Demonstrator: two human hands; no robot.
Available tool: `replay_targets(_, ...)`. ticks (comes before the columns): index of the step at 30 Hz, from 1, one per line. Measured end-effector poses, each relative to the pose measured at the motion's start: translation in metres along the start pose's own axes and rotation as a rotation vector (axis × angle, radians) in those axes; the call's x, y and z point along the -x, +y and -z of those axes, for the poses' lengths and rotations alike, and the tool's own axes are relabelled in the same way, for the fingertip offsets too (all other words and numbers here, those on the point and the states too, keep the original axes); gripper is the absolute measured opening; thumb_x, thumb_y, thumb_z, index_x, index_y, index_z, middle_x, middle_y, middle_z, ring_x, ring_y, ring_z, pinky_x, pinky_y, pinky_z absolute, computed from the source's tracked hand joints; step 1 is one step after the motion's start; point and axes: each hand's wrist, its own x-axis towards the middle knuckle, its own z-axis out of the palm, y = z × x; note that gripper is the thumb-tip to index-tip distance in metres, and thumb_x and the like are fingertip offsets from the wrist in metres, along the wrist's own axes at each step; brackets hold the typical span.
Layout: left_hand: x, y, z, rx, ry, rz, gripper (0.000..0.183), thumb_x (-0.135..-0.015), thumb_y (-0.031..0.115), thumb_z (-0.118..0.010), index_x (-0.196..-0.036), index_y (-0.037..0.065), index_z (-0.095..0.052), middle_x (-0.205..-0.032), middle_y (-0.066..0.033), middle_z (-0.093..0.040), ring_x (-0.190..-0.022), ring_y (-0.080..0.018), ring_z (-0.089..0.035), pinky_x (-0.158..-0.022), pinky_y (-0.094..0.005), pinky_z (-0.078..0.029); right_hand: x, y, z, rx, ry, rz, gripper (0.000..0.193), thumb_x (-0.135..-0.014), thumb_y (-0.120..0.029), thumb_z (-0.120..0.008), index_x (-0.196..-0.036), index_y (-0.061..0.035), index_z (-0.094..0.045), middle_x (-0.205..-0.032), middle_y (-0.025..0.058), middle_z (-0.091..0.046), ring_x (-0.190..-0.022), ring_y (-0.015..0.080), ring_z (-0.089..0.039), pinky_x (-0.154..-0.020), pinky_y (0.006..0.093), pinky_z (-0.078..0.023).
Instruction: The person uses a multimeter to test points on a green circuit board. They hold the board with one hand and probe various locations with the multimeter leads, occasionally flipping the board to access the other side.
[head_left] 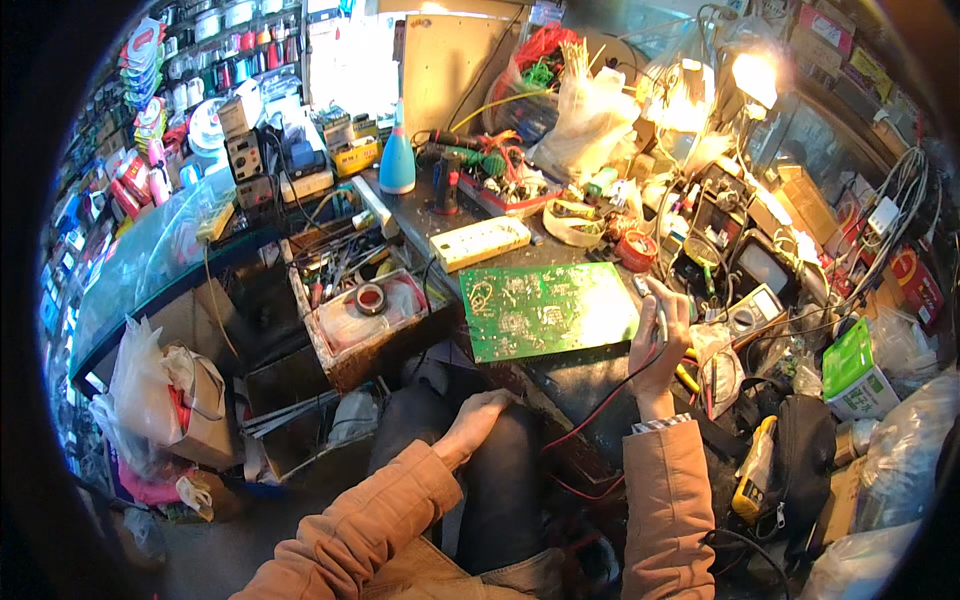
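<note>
A green circuit board lies solder side up on the workbench in front of me, its right part bright under the lamp. At its right edge my right hand is closed around a slim grey pen-shaped tool. A thin red cord runs down from that hand. Whether the tool is a test probe or an iron, I cannot tell. My left hand rests flat on my thigh with nothing visible in it; its fingertips are partly out of sight.
A cream-coloured strip box lies behind the board. Left is an open drawer of tools with a solder reel. A blue bottle stands at the back. A multimeter, lit lamp and cables crowd the right.
</note>
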Motion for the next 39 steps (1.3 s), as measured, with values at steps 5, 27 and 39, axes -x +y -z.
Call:
replay_targets(5, 0.0, -0.005, -0.003, -0.057, 0.011, -0.053, 0.031, -0.105, 0.019, -0.054, -0.112, 0.0, -0.077, -0.109, -0.0116, -0.075, -0.105, -0.0222, -0.067, -0.097, -0.0337, -0.05, 0.002, -0.004, -0.001, -0.025, -0.022, -0.014, 0.023, -0.109, -0.009, -0.058, -0.119, 0.0014, -0.075, -0.1, 0.0169, -0.069, -0.093, 0.0313, -0.067, -0.084, 0.0407, -0.052)
replay_targets(27, 0.09, 0.227, -0.075, 0.184, -0.373, -0.844, 0.012, -0.096, 0.003, -0.074, -0.106, -0.001, -0.069, -0.107, -0.014, -0.07, -0.093, -0.0279, -0.07, -0.08, -0.0351, -0.057, 0.004, -0.014, 0.002, -0.074, -0.085, -0.226, 0.023, -0.109, -0.008, -0.055, -0.109, 0.003, -0.076, -0.092, 0.016, -0.069, -0.084, 0.0296, -0.065, -0.077, 0.039, -0.051)
replay_targets(39, 0.045, 0.288, -0.113, 0.329, -0.467, -1.143, 0.029, -0.102, 0.024, -0.068, -0.081, 0.004, -0.071, -0.085, -0.0126, -0.068, -0.064, -0.0184, -0.059, -0.056, -0.0293, -0.048, 0.002, 0.002, 0.001, -0.018, -0.12, -0.106, 0.016, -0.103, -0.006, -0.067, -0.116, -0.0047, -0.076, -0.09, 0.0153, -0.071, -0.077, 0.0302, -0.068, -0.065, 0.0367, -0.054)
